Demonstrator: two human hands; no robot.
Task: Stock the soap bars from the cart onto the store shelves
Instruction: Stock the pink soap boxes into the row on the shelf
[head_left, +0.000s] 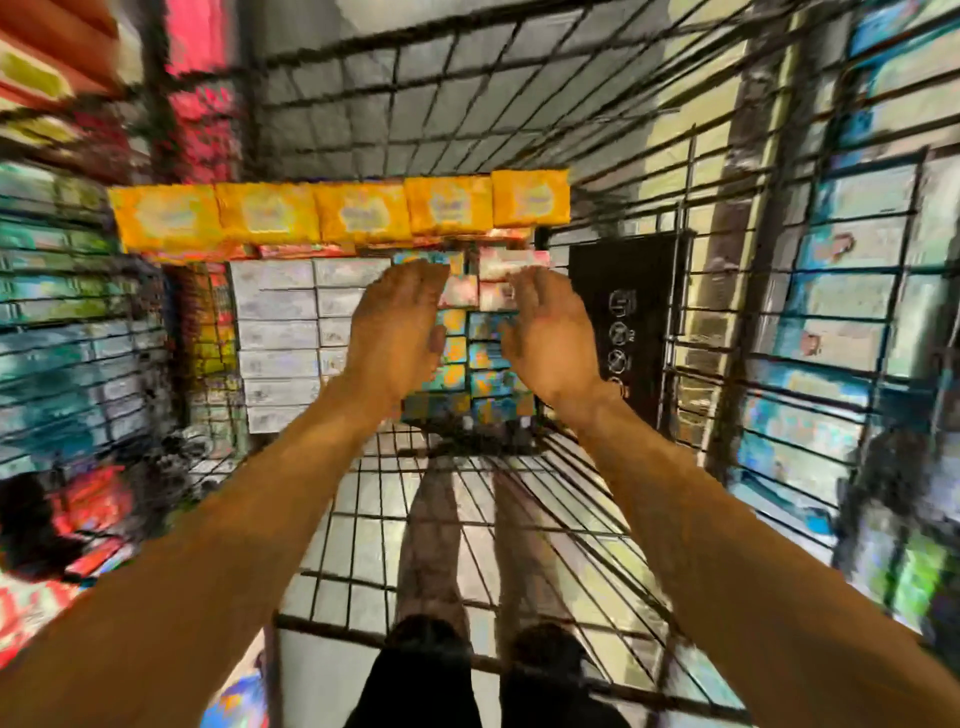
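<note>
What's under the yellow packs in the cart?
Under the yellow packs: a thin red layer, then stacked white boxes, pink packs and blue boxes. The left hand and right hand cover part of the middle stacks; labels are too blurred to read.

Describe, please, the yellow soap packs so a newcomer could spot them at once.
Look to the far end of the wire cart. The yellow soap packs form the top row there, five side by side, all yellow, unlike the white boxes beneath.
</note>
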